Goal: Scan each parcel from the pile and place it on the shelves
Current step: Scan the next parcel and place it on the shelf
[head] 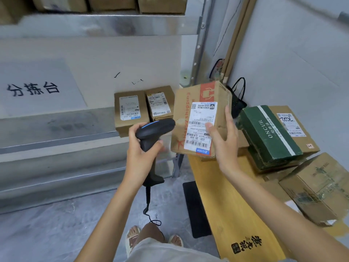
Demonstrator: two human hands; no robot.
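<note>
Scanner [154,127] gripped in left hand [140,154], aimed at label [201,125]; right hand [223,140] clasps box [200,120] w/ label facing it

Even soft indoor light, faint shadows, wide-angle bending at edges, slight blur

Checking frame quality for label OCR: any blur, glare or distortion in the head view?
Head view: the label on the held box is sharp, without glare; shelf edge and top-right corner are smeared; wide-angle bending at the frame edges; lighting is soft and even; the scanner reads clearly.
</note>
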